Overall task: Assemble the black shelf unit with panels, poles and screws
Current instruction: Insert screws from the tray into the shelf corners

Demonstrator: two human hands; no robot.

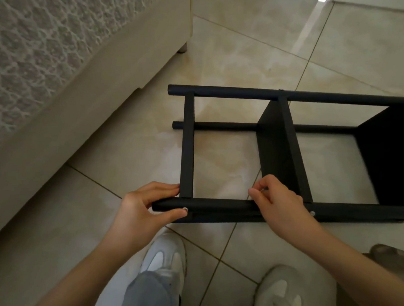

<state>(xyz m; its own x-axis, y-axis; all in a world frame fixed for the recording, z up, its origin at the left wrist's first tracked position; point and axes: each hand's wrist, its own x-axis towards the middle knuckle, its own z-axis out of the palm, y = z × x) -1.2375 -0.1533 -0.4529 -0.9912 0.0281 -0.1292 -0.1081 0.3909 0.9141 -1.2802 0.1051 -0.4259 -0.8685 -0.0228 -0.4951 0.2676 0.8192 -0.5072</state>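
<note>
The black shelf unit (277, 143) lies on its side on the tiled floor, its poles running left to right and three panels standing across them. My left hand (145, 206) grips the left end of the near pole (216, 204), thumb beside a silver screw (184, 208) where the left panel (188, 147) meets the pole. My right hand (276, 200) rests over the same pole by the middle panel (277, 145), fingertips pinched together above it; whether they hold anything is hidden. Another screw (312, 213) shows right of that hand.
A beige sofa (82, 79) with a patterned cover runs along the left, its leg (182, 48) on the floor. My two white shoes (163, 261) stand just below the shelf. A brownish object (388, 254) lies at the lower right. Glossy tile floor (250, 49) stretches beyond the unit.
</note>
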